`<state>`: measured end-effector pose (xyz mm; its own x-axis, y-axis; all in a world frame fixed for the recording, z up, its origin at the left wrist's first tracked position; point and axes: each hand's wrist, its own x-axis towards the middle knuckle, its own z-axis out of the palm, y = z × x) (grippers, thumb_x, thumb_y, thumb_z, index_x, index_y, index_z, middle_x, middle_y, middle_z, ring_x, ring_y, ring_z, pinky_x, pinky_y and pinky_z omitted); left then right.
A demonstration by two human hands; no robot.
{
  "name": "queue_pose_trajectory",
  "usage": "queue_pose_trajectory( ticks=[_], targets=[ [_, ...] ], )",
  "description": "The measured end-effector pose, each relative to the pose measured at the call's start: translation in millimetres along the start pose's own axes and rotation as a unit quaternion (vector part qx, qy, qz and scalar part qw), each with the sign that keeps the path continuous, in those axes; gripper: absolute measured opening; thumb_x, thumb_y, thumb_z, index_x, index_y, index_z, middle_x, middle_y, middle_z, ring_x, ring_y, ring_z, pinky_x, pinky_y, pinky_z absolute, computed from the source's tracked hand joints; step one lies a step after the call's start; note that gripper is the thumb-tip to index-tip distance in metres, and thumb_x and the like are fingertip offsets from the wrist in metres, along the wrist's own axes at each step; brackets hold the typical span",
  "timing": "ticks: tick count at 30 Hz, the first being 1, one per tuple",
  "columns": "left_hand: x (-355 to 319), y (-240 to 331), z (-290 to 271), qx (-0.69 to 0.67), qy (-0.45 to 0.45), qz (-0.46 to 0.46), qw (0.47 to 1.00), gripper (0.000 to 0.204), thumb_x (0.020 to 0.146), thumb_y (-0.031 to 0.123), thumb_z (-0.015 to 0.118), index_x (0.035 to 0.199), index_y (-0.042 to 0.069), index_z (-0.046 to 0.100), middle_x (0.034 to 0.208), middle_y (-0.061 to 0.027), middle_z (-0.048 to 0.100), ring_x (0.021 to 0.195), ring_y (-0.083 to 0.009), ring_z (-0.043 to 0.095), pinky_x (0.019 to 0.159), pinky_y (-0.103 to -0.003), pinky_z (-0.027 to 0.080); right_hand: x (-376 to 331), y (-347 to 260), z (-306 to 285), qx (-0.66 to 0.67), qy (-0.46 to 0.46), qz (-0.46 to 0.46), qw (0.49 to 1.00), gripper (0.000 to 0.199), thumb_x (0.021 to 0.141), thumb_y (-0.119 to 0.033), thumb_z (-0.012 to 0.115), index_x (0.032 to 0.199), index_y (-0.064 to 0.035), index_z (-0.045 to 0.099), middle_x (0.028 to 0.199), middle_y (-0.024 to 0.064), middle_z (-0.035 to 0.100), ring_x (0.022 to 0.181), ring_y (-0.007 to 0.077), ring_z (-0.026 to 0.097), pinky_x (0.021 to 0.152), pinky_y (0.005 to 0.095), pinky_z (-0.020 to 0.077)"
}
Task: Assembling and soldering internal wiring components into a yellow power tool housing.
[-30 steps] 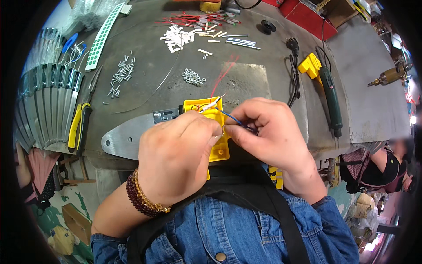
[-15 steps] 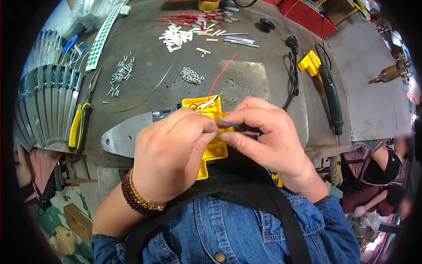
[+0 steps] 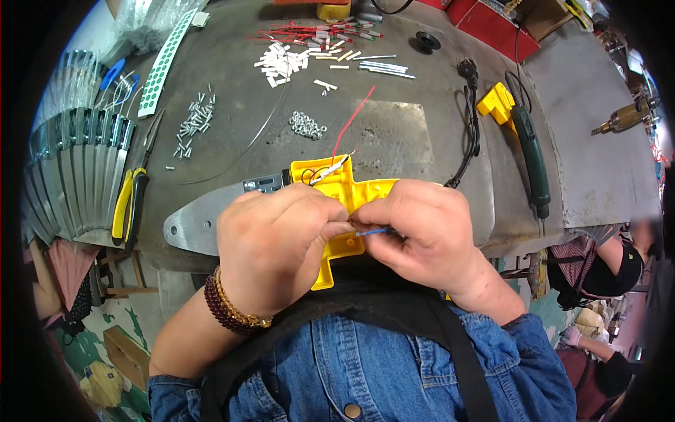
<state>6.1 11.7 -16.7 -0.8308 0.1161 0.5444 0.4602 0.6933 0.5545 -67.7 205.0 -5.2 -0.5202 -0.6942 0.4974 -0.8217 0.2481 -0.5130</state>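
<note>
A yellow plastic housing half (image 3: 342, 188) lies at the near edge of the bench, with a flat grey metal blade-shaped plate (image 3: 193, 224) extending from it to the left. Above the housing my left hand (image 3: 278, 239) is closed in a pinch; what its fingertips hold is hidden. My right hand (image 3: 422, 232), fingertips almost touching the left ones, pinches a blue wire (image 3: 373, 231) whose end points left. A red wire (image 3: 349, 125) sticks up and away from the housing, beside a white-sleeved wire (image 3: 330, 169).
Screws (image 3: 195, 121), a pile of nuts (image 3: 307, 125) and white sleeve pieces (image 3: 281, 63) lie beyond my hands. Yellow-handled pliers (image 3: 131, 204) and upright blades (image 3: 77, 169) are at left. A black power cord (image 3: 470, 130) and a dark green electric screwdriver (image 3: 529, 151) lie at right.
My right hand has turned and shifted slightly, and the blue wire it holds has moved lower, its end now pointing left. My left hand stays nearly in place.
</note>
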Motion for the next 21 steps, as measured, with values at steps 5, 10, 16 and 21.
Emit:
queue_pose_trajectory(
  ticks=[5, 10, 16, 21],
  targets=[
    [2.1, 1.0, 1.0, 0.046, -0.010, 0.006, 0.999, 0.015, 0.072, 0.007, 0.076, 0.081, 0.008, 0.064, 0.075, -0.0071, 0.067, 0.068, -0.0269, 0.066, 0.058, -0.035, 0.046, -3.6, 1.5, 2.1, -0.072, 0.005, -0.034, 0.997, 0.029, 0.059, -0.010, 0.077, 0.085, -0.0132, 0.065, 0.073, 0.0023, 0.055, 0.066, 0.0211, 0.062, 0.055, 0.0346, 0.0495],
    [1.7, -2.9, 6.1, 0.089, 0.009, 0.047, 0.995, 0.011, 0.077, 0.014, 0.072, 0.083, 0.011, 0.063, 0.072, -0.0026, 0.063, 0.060, -0.0215, 0.061, 0.053, -0.035, 0.040, -4.0, 1.5, 2.0, -0.073, 0.000, -0.046, 0.996, 0.030, 0.058, -0.013, 0.078, 0.086, -0.0128, 0.065, 0.073, 0.0025, 0.055, 0.066, 0.0213, 0.062, 0.057, 0.0343, 0.0496],
    [3.3, -1.8, -1.1, 0.139, -0.047, 0.064, 0.987, 0.010, 0.080, 0.019, 0.069, 0.083, 0.013, 0.062, 0.072, -0.0018, 0.061, 0.058, -0.0209, 0.059, 0.055, -0.034, 0.040, -5.1, 0.3, -0.4, -0.103, -0.026, -0.050, 0.993, 0.026, 0.064, -0.019, 0.077, 0.085, -0.0128, 0.064, 0.072, 0.0013, 0.057, 0.066, 0.0209, 0.063, 0.056, 0.0338, 0.0496],
    [9.5, 6.8, -3.1, 0.097, -0.036, 0.035, 0.994, 0.026, 0.076, 0.019, 0.075, 0.099, 0.011, 0.065, 0.072, -0.0006, 0.062, 0.059, -0.0204, 0.059, 0.057, -0.034, 0.040, -4.8, 5.1, 0.1, -0.075, -0.035, -0.040, 0.996, 0.021, 0.070, -0.023, 0.076, 0.084, -0.0128, 0.063, 0.070, 0.0012, 0.060, 0.064, 0.0207, 0.064, 0.056, 0.0349, 0.0497]
  ],
)
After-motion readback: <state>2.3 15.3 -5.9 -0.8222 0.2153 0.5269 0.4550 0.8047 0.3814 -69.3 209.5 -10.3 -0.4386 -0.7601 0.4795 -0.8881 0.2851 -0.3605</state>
